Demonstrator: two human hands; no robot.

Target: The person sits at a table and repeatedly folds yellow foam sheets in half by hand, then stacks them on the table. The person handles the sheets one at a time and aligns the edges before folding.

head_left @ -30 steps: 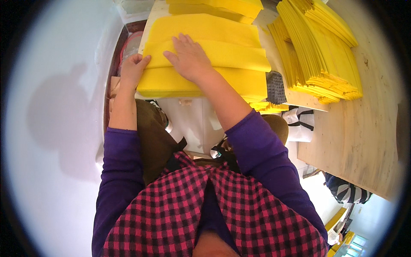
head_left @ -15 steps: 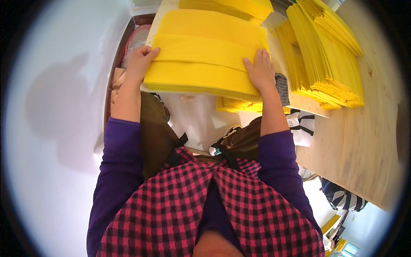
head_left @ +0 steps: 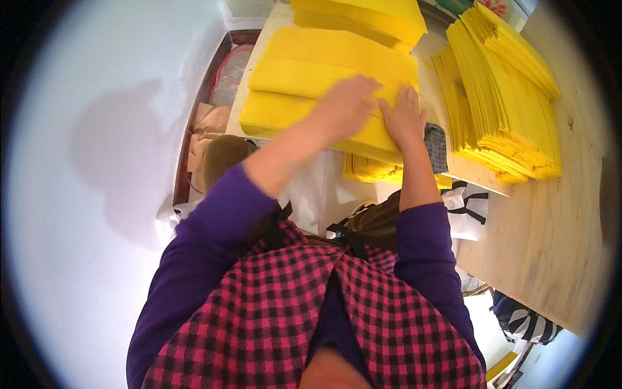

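Observation:
A neat stack of yellow, felt-like fabric pieces (head_left: 278, 111) lies on the wooden table in front of me, a folded band running across its top. My right hand (head_left: 404, 120) rests on the right part of the stack, its fingers stretched out and the thumb pointing left. My left hand (head_left: 343, 107), blurred by motion, is over the middle right of the stack, close to the right thumb. Its fingers are too smeared to make out, and whether it touches the fabric is unclear.
Another yellow pile (head_left: 363, 16) sits beyond the stack. On the right, tall yellow bundles (head_left: 499, 104) stand on a wooden board (head_left: 538, 240). More yellow pieces (head_left: 369, 170) show below the table edge. A grey cloth (head_left: 436, 148) hangs by my right wrist; brown paper (head_left: 208, 129) lies left.
My left hand has left the stack's left edge and swept right across its top towards my right hand. The right hand stays on the right side. The whole view has shifted slightly.

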